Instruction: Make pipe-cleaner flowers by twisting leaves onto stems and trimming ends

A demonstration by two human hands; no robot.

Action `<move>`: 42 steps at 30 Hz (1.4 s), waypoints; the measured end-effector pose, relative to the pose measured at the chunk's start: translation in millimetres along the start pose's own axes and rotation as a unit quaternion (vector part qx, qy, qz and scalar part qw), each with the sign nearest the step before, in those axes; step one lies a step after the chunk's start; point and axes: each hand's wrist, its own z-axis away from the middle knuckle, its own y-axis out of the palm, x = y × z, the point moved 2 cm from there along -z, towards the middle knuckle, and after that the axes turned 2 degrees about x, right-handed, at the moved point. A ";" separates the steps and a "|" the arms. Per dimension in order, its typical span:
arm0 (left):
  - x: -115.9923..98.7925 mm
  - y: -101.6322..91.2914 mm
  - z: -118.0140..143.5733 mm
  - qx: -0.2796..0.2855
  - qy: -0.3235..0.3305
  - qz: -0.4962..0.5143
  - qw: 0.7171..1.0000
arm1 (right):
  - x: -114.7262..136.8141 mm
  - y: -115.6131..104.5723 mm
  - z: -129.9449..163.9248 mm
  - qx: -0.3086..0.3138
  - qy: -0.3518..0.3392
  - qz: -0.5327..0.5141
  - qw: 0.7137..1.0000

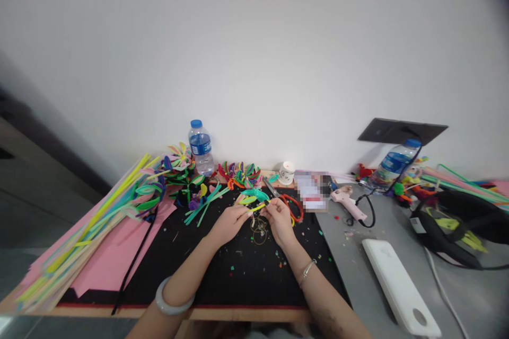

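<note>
A short yellow pipe cleaner (257, 207) is stretched between my two hands above the black mat (234, 286). My left hand (233, 221) pinches its left end, and a looped yellow-green pipe cleaner piece (247, 200) shows by those fingers. At the other end, the fingertips of my right hand (279, 218) are closed on it. Just beyond lies a teal pipe cleaner piece (256, 194); whether my fingers touch it I cannot tell. Scissors with orange-red handles (293, 206) rest behind my right hand. Under my hands is a coil of thin gold wire (259, 232).
Pipe cleaner bundles (79, 243) lie on pink sheets (107, 259) at left. A water bottle (201, 151) and a paper cup (286, 174) stand at the back. To the right are a pink glue gun (348, 205), a white power bank (400, 286) and a black headband-like strap (445, 254).
</note>
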 end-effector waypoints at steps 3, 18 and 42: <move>-1.6 -1.8 0.0 -0.012 -0.002 0.019 1.000 | 1.1 0.4 0.1 -0.005 0.000 -0.005 1.000; 8.9 -3.3 -0.6 -0.049 -0.037 0.054 0.997 | 1.5 3.4 0.8 -0.007 -0.005 -0.001 1.000; 9.2 -3.1 -2.1 -0.066 -0.051 0.072 0.994 | -2.2 3.9 -0.7 0.019 -0.006 0.045 0.999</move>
